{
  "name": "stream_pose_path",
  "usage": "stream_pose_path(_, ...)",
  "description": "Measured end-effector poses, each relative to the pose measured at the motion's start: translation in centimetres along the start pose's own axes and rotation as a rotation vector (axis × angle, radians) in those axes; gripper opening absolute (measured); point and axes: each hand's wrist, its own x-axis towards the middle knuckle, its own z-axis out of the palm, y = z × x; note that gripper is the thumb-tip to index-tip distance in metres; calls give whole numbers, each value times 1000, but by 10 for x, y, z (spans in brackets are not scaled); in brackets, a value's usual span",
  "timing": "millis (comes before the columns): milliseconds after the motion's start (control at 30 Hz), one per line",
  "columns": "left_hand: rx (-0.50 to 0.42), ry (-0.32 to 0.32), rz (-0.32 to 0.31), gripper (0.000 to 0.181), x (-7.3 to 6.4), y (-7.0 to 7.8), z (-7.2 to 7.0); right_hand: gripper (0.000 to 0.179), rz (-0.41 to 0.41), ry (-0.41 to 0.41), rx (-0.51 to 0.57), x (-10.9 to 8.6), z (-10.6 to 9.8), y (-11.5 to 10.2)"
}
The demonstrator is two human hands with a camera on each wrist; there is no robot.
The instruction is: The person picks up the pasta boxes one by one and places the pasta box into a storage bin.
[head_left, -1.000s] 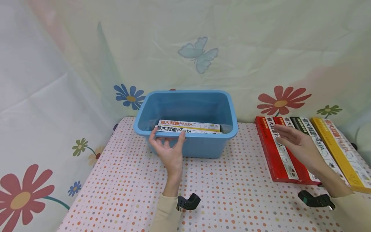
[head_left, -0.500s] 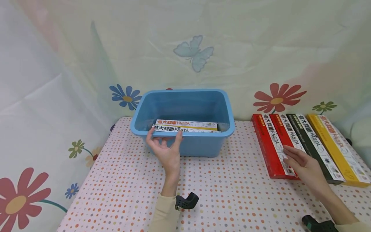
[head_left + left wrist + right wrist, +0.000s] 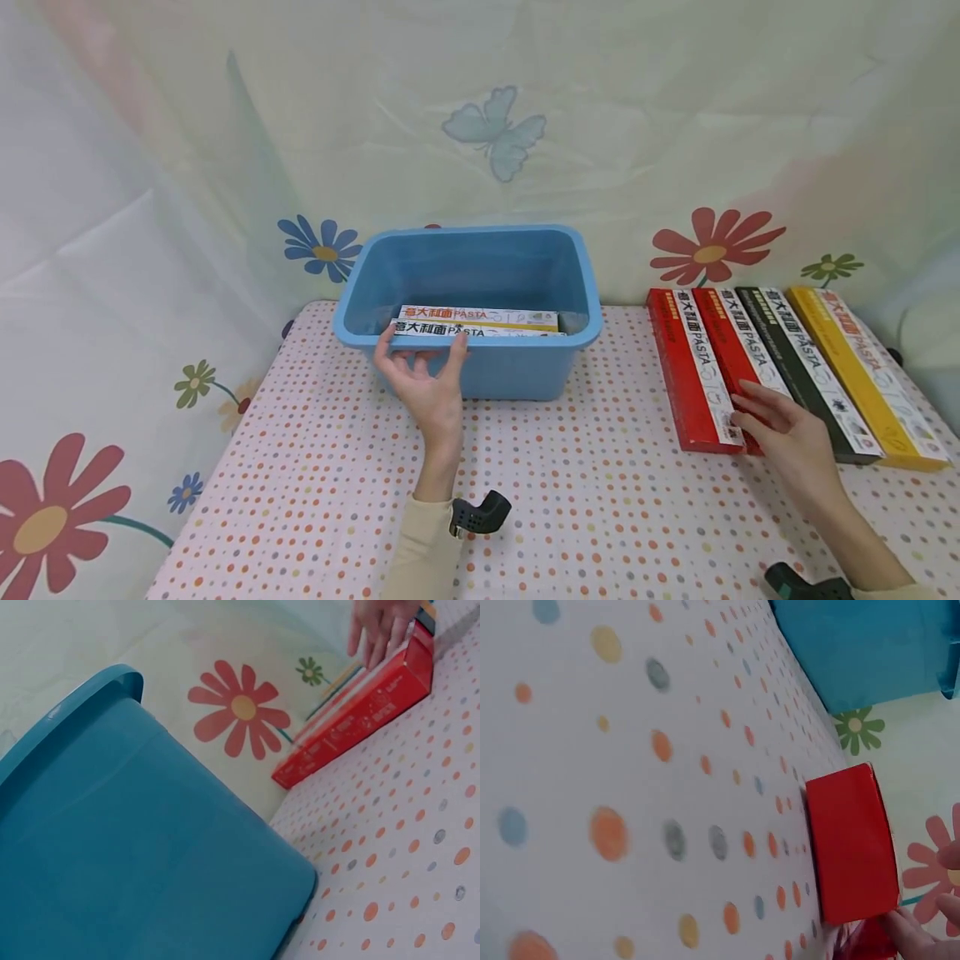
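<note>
My left hand grips the front rim of a blue plastic bin, with the index finger and thumb at the rim's top. Inside lie two pasta boxes, one with orange lettering and one with black lettering. On the right, my right hand is at the near ends of two red pasta boxes. Its thumb touches the right edge of the outer red box, and its fingers lie over the inner red box. The right wrist view shows fingertips at the red box's corner.
Beside the red boxes lie a black pasta box and a yellow pasta box, side by side. A dotted cloth covers the table. A flowered curtain hangs close behind the bin and boxes.
My right hand has come down from above the boxes to the near ends of the red ones. My left hand stays at the bin's rim. The head view has shifted slightly.
</note>
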Motion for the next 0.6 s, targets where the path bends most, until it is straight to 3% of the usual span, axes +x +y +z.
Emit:
stream_pose_path(167, 2, -5, 2, 85, 2, -1, 0, 80, 28, -26, 4, -3, 8, -8)
stream_pose_path(367, 13, 3, 6, 85, 2, -1, -1, 106, 15, -71, -148, -3, 25, -15)
stream_pose_path(600, 32, 2, 8, 86, 1, -1, -1, 106, 9, -65, -216, -1, 34, -12)
